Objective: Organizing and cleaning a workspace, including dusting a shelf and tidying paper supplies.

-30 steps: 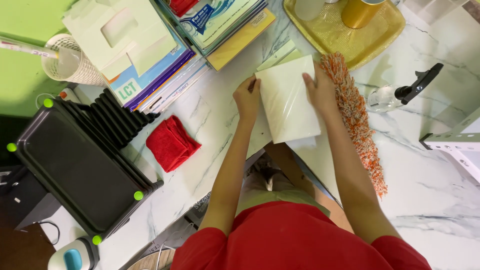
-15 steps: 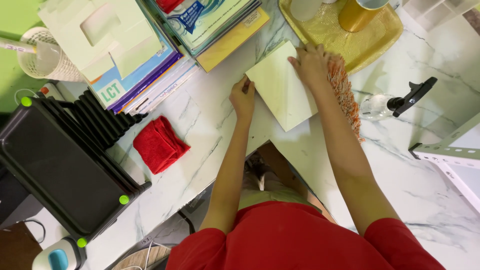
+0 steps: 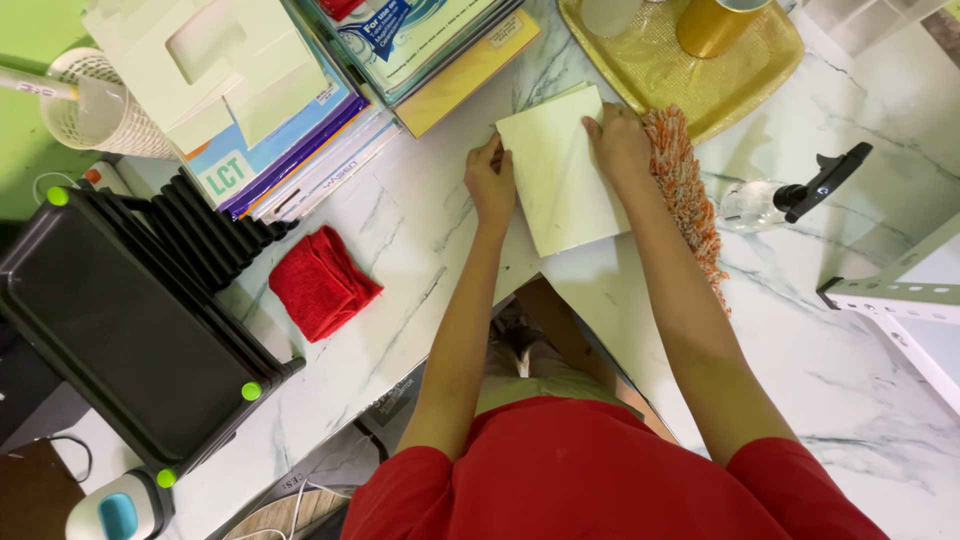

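Pressing down on a pale green folded square cloth [image 3: 562,180] with both hands, on the white marble-patterned tabletop [image 3: 420,240]. Left hand [image 3: 490,183] laid along the cloth's left edge, fingers curled loosely and closed over that edge, thumb on top. Right hand [image 3: 620,145] resting near the cloth's upper right corner, fingers spread flat and mostly open, palm down, pinning rather than clutching. Lying just beside the right hand and touching the cloth's right side: an orange and white fluffy duster [image 3: 690,200]. Behind the cloth, a yellow plastic tray [image 3: 770,70] bearing a gold metal cup [image 3: 712,25]. Well to the left, a crumpled red cloth [image 3: 320,283] and a black ribbed rack [image 3: 130,330]. Stacked books [image 3: 300,150] near the far edge.
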